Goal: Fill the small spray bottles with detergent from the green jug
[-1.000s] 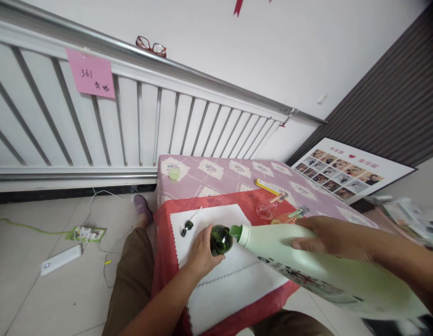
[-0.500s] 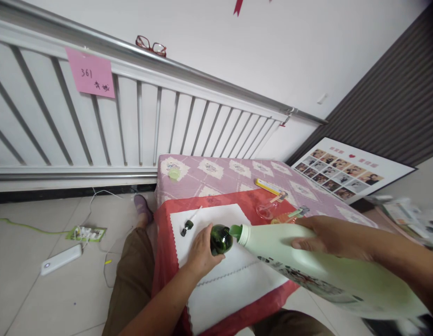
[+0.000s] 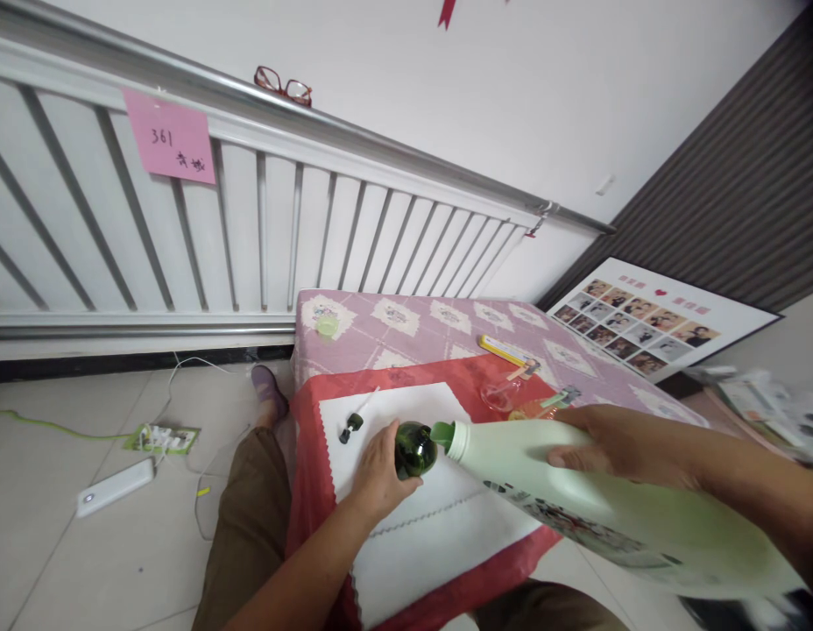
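Note:
A small dark green bottle [image 3: 415, 450] stands on a white cloth [image 3: 420, 517], and my left hand [image 3: 378, 471] is wrapped round its left side. My right hand [image 3: 610, 445] grips a large pale green jug [image 3: 604, 508] from above. The jug is tipped on its side, and its green spout [image 3: 441, 432] sits right over the mouth of the small bottle. A black pump head [image 3: 349, 427] with a thin white tube lies on the cloth to the left of the bottle.
A red cloth [image 3: 307, 473] covers the near part of a low table with a pink patterned cover [image 3: 420, 320]. On it lie a green cap [image 3: 328, 326], a yellow item [image 3: 505, 350] and a clear funnel [image 3: 498, 394]. A power strip [image 3: 160, 436] and white power bank [image 3: 114, 487] lie on the floor.

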A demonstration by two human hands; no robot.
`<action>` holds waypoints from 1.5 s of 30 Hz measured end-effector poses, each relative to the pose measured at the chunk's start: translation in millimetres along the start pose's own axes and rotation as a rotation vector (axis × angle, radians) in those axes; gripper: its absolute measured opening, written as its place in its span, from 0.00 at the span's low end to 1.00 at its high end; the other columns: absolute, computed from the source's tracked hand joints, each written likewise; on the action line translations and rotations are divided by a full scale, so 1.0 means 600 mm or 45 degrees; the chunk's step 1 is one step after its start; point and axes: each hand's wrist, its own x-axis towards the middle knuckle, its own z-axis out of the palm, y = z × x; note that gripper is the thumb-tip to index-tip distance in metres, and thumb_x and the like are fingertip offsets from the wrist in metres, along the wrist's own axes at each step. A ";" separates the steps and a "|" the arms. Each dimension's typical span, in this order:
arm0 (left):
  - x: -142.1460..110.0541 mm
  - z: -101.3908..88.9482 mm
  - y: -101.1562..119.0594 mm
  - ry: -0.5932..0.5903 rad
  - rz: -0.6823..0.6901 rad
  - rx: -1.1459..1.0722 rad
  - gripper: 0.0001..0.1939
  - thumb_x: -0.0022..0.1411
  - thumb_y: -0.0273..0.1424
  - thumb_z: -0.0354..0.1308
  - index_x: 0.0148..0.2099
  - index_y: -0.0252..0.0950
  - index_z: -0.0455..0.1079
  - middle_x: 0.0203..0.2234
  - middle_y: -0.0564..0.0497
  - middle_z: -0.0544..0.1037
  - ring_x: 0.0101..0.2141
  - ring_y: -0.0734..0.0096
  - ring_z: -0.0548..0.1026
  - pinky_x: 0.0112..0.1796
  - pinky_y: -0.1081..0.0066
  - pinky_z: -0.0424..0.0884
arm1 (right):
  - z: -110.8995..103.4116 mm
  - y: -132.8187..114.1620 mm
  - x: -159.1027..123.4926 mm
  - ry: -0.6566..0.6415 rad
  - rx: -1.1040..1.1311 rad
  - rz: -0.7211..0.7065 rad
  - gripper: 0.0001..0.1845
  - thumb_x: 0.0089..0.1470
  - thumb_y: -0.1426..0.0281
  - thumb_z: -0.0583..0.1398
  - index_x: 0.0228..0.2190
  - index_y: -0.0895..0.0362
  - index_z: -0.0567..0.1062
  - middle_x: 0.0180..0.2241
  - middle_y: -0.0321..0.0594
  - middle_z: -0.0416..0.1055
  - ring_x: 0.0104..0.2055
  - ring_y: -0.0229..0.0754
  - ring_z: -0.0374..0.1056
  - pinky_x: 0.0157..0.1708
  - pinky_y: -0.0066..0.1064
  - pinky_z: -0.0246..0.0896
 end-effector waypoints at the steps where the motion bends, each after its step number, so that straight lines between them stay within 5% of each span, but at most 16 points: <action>1: 0.000 0.000 0.001 0.002 -0.004 -0.001 0.51 0.44 0.29 0.68 0.67 0.37 0.48 0.63 0.39 0.62 0.63 0.49 0.60 0.62 0.51 0.56 | 0.002 0.001 0.000 0.000 0.007 0.001 0.26 0.48 0.45 0.58 0.33 0.54 0.77 0.36 0.45 0.81 0.41 0.56 0.75 0.37 0.38 0.67; 6: -0.001 -0.001 0.002 0.000 -0.005 0.002 0.51 0.44 0.30 0.68 0.67 0.36 0.48 0.64 0.38 0.62 0.63 0.49 0.60 0.62 0.52 0.56 | 0.011 0.005 0.001 0.085 0.051 -0.011 0.28 0.45 0.43 0.57 0.33 0.54 0.76 0.35 0.46 0.80 0.38 0.56 0.75 0.34 0.38 0.67; 45: -0.001 -0.004 0.004 -0.016 -0.017 0.007 0.51 0.45 0.30 0.68 0.68 0.35 0.48 0.64 0.37 0.61 0.64 0.49 0.59 0.63 0.52 0.55 | -0.001 0.000 0.000 -0.068 -0.037 -0.023 0.28 0.52 0.46 0.56 0.39 0.55 0.77 0.40 0.47 0.80 0.44 0.57 0.75 0.38 0.36 0.69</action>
